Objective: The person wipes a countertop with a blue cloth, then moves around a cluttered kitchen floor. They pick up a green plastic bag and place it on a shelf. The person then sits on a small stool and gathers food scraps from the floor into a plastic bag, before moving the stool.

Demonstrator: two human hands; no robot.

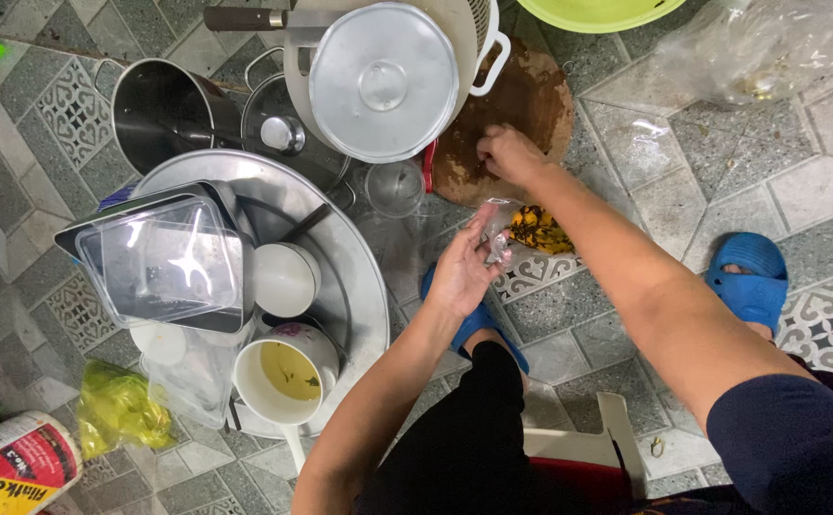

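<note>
While the small clear plastic bag (498, 229) hangs over the tiled floor (721, 172) beside the round wooden board (521, 105), it already holds yellow-brown scraps (537, 229). Left hand (464, 272) pinches the bag's mouth between thumb and fingers. Right hand (509, 154) rests on the board, fingers curled together; whether they grip anything cannot be told. Judged: gathering partly done, board mostly bare. Left of this: big metal tray (359, 277) of dishes, cup (287, 377), clear box (168, 257).
</note>
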